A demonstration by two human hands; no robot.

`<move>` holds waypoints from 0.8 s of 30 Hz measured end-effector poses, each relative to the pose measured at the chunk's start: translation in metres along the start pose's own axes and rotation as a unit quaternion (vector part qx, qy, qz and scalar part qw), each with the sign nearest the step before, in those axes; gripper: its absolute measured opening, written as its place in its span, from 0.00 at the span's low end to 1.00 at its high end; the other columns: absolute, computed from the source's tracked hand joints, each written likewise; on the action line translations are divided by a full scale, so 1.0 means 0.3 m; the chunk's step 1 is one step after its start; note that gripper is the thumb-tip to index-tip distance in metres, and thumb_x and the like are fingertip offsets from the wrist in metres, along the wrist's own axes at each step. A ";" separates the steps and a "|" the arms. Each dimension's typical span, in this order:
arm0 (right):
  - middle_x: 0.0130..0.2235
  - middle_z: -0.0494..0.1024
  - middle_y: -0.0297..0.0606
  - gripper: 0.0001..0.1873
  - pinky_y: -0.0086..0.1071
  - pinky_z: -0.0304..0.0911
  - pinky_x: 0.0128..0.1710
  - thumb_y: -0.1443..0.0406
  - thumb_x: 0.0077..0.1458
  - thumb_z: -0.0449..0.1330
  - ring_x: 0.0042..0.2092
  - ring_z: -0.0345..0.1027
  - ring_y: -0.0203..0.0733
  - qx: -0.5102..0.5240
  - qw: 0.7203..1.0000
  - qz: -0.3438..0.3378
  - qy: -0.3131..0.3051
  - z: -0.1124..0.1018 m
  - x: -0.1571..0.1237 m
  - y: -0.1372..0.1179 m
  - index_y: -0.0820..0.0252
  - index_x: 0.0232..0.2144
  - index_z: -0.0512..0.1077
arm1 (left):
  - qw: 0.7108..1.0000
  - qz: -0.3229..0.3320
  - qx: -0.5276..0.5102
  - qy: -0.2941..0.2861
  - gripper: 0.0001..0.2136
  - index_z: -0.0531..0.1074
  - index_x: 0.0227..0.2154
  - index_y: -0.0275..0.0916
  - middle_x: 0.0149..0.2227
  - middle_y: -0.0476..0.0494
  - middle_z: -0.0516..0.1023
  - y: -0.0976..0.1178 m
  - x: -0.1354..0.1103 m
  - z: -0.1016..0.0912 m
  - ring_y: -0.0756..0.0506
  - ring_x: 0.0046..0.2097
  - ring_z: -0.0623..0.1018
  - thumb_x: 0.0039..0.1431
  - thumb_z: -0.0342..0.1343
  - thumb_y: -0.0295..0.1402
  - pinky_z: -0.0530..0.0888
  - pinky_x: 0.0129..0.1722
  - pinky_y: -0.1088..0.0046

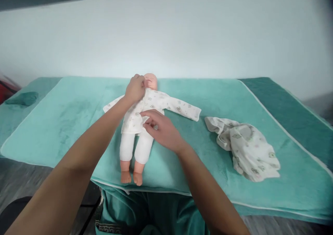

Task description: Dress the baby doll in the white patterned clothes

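A baby doll [151, 80] lies on its back, head toward the wall and bare feet toward me. It is dressed in a white printed long-sleeved shirt [130, 120] and white trousers [126, 146]. My left hand [135, 88] is at the doll's neck and collar with bent fingers; its fingertips are partly hidden, so what they grip is unclear. Over the lower front of the shirt, my right hand [161, 125] has its thumb and index finger apart, the index fingertip on or just above the cloth. One shirt sleeve [184, 108] stretches out flat to the right.
A crumpled white printed garment [252, 148] rests to the right of the doll. Beneath everything is a padded table with a turquoise cover [78, 124], its front edge close to my legs. A white wall [166, 30] stands behind it.
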State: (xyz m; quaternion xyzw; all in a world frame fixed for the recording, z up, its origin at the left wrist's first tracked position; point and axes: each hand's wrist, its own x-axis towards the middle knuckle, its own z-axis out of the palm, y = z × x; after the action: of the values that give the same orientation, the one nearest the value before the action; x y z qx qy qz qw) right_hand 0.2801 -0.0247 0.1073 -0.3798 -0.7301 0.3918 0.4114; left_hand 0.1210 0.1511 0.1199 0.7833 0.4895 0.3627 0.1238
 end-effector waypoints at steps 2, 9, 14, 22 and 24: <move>0.54 0.75 0.40 0.16 0.40 0.74 0.44 0.65 0.64 0.56 0.42 0.74 0.40 -0.032 0.999 -0.018 0.031 0.021 -0.040 0.019 0.48 0.53 0.71 | 0.999 -0.032 0.003 0.026 0.06 0.70 0.35 0.40 0.44 0.42 0.75 -0.013 -0.055 -0.027 0.44 0.45 0.75 0.58 0.51 0.24 0.72 0.49 0.64; 0.56 0.71 0.50 0.24 0.59 0.68 0.56 0.58 0.62 0.63 0.56 0.67 0.61 -0.299 0.942 -0.044 0.144 0.110 -0.156 0.120 0.49 0.60 0.69 | 0.999 -0.030 0.014 -0.005 0.12 0.75 0.49 0.40 0.54 0.39 0.77 -0.022 -0.293 -0.054 0.41 0.58 0.74 0.67 0.52 0.34 0.69 0.63 0.58; 0.44 0.75 0.48 0.15 0.52 0.69 0.52 0.61 0.71 0.50 0.48 0.69 0.56 -0.362 0.920 -0.049 0.142 0.152 -0.124 0.105 0.53 0.49 0.76 | 0.999 0.010 -0.001 -0.031 0.17 0.74 0.57 0.42 0.68 0.41 0.70 -0.006 -0.415 -0.052 0.42 0.70 0.66 0.71 0.48 0.36 0.60 0.72 0.57; 0.42 0.79 0.42 0.14 0.43 0.70 0.46 0.60 0.72 0.51 0.44 0.73 0.47 -0.276 0.958 -0.079 0.031 0.151 -0.175 0.055 0.52 0.42 0.77 | 0.997 -0.026 -0.067 -0.033 0.21 0.68 0.63 0.42 0.71 0.39 0.65 -0.110 -0.556 -0.079 0.44 0.72 0.64 0.73 0.44 0.41 0.59 0.73 0.58; 0.41 0.79 0.41 0.12 0.41 0.70 0.43 0.59 0.71 0.52 0.42 0.73 0.46 -0.229 0.969 -0.068 0.060 0.135 -0.172 0.047 0.52 0.41 0.76 | 0.994 -0.056 -0.082 -0.034 0.23 0.66 0.65 0.42 0.70 0.39 0.67 -0.144 -0.601 -0.070 0.43 0.71 0.66 0.74 0.41 0.43 0.61 0.72 0.58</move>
State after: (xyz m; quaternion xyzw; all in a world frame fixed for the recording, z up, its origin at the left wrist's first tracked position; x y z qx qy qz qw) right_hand 0.2663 -0.0749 0.0648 -0.4361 -0.7983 0.1616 0.3826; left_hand 0.0309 0.0144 0.0305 0.7534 0.4968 0.3676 0.2246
